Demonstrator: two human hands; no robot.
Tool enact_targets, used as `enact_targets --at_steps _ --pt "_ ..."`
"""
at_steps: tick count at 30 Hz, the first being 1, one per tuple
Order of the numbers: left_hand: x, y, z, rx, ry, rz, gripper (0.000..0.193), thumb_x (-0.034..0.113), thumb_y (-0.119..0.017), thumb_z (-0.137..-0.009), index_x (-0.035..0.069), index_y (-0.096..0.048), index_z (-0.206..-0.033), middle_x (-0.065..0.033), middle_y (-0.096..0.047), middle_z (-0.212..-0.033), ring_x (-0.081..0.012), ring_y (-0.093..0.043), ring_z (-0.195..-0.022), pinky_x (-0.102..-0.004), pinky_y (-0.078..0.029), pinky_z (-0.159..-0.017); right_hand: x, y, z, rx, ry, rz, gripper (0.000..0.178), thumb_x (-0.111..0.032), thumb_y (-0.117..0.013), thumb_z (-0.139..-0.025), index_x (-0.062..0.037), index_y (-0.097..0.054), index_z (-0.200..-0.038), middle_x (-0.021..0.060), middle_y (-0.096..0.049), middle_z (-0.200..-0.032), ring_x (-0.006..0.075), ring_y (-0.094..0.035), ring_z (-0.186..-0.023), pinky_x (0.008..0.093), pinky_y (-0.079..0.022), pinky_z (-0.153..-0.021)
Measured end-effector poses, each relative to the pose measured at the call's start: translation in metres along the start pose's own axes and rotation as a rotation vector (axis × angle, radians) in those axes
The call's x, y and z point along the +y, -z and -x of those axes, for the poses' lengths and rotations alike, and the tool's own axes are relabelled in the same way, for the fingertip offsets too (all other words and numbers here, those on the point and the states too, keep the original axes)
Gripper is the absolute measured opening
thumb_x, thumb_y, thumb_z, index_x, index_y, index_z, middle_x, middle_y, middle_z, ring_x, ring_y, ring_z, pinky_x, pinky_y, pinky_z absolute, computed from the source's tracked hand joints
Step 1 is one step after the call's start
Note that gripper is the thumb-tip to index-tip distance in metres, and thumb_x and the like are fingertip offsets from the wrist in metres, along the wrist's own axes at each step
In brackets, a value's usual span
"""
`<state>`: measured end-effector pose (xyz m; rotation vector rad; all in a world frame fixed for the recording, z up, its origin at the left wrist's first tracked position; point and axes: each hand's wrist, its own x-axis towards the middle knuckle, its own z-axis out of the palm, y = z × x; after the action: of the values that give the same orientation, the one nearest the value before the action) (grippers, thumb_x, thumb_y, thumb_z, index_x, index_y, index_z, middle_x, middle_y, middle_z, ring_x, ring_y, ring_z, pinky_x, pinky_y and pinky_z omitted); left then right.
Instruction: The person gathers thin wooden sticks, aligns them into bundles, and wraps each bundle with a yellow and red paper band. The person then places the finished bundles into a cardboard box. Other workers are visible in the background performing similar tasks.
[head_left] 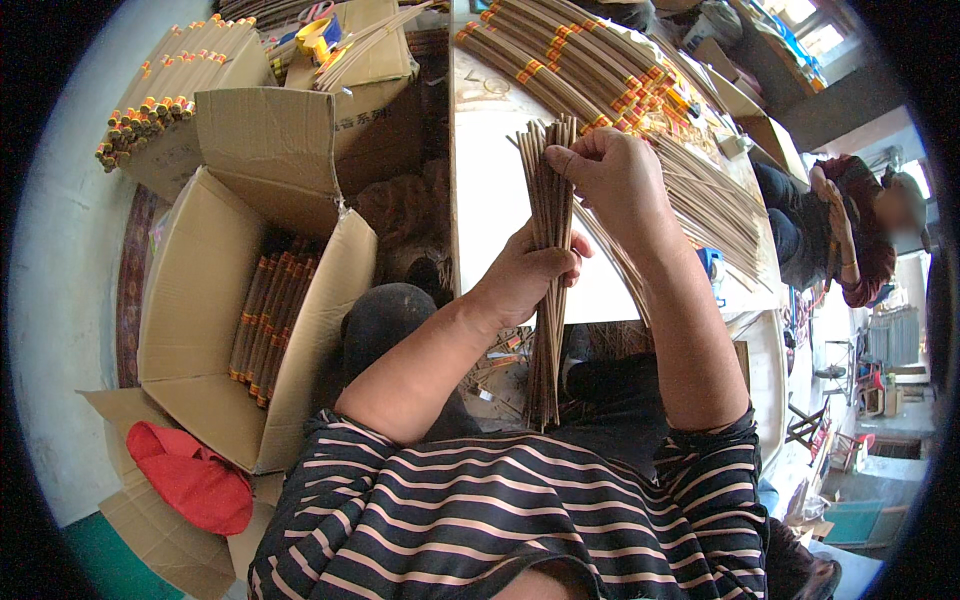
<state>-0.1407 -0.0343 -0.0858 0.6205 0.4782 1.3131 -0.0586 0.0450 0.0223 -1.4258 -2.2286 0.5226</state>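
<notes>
A loose bundle of thin brown incense sticks (553,205) stands nearly upright in front of me, its lower end hanging past the table's near edge. Around its middle, my left hand (528,272) is closed, the thumb across the front. My right hand (608,172) is closed in a pinch at the upper end, thumb against the sticks; exactly which sticks it grips is hidden by the fingers. More loose incense sticks (705,200) lie spread on the white table (490,190) to the right of my right hand.
Banded incense bundles (570,60) lie across the table's far side. On my left, an open cardboard box (190,300) holds more banded bundles (272,320), with a red cloth (190,478) on its flap. Stacked bundles (165,90) stand behind. A person (850,225) sits at right.
</notes>
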Motion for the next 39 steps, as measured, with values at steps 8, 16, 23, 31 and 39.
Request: enact_targets --at_steps 8,16,23,31,39 --pt "0.001 -0.002 0.001 0.066 -0.017 -0.14 0.018 0.01 -0.058 -0.075 0.0 -0.054 -0.088 -0.0047 -0.052 -0.075 -0.0112 -0.05 -0.063 -0.0254 -0.043 -0.06 -0.006 0.003 -0.008 -0.104 -0.072 0.097 0.027 -0.024 -0.063 -0.077 0.0018 -0.061 -0.068 0.007 -0.059 -0.056 0.0092 -0.056 -0.053 0.025 -0.045 -0.048" --pt "0.001 -0.001 -0.001 0.074 -0.016 -0.146 0.017 0.008 -0.056 -0.074 0.0 -0.053 -0.089 -0.0047 -0.052 -0.075 -0.0112 -0.05 -0.063 -0.0255 -0.043 -0.06 -0.013 0.005 -0.009 -0.142 -0.089 0.082 0.027 -0.024 -0.063 -0.079 0.0004 -0.061 -0.068 0.0067 -0.059 -0.057 0.0103 -0.058 -0.052 0.0247 -0.047 -0.047" --pt "0.0 -0.001 0.001 0.077 0.003 -0.074 0.023 0.012 -0.063 -0.073 0.001 -0.054 -0.091 -0.0056 -0.055 -0.08 -0.0106 -0.051 -0.063 -0.0231 -0.044 -0.059 -0.005 0.006 -0.013 -0.203 -0.116 -0.007 0.024 -0.018 -0.058 -0.083 0.0014 -0.061 -0.071 0.0062 -0.059 -0.058 0.0104 -0.059 -0.054 0.0241 -0.049 -0.049" --pt "0.004 0.0 -0.001 -0.015 -0.005 0.059 0.033 0.03 -0.066 -0.079 0.003 -0.056 -0.093 -0.0053 -0.057 -0.082 -0.0112 -0.052 -0.064 -0.0239 -0.044 -0.059 0.004 0.005 -0.016 -0.22 -0.054 -0.192 0.023 -0.018 -0.053 -0.086 0.0021 -0.057 -0.076 0.0066 -0.061 -0.063 0.0113 -0.06 -0.055 0.0242 -0.05 -0.051" --pt "0.009 0.002 -0.003 0.002 -0.001 0.291 0.023 0.023 -0.057 -0.087 0.005 -0.051 -0.1 -0.0056 -0.056 -0.077 -0.0126 -0.053 -0.065 -0.0262 -0.046 -0.059 0.003 0.006 -0.009 -0.228 -0.1 -0.502 0.022 -0.017 -0.044 -0.092 0.0027 -0.05 -0.084 0.0129 -0.061 -0.073 0.0158 -0.063 -0.061 0.0253 -0.052 -0.055"
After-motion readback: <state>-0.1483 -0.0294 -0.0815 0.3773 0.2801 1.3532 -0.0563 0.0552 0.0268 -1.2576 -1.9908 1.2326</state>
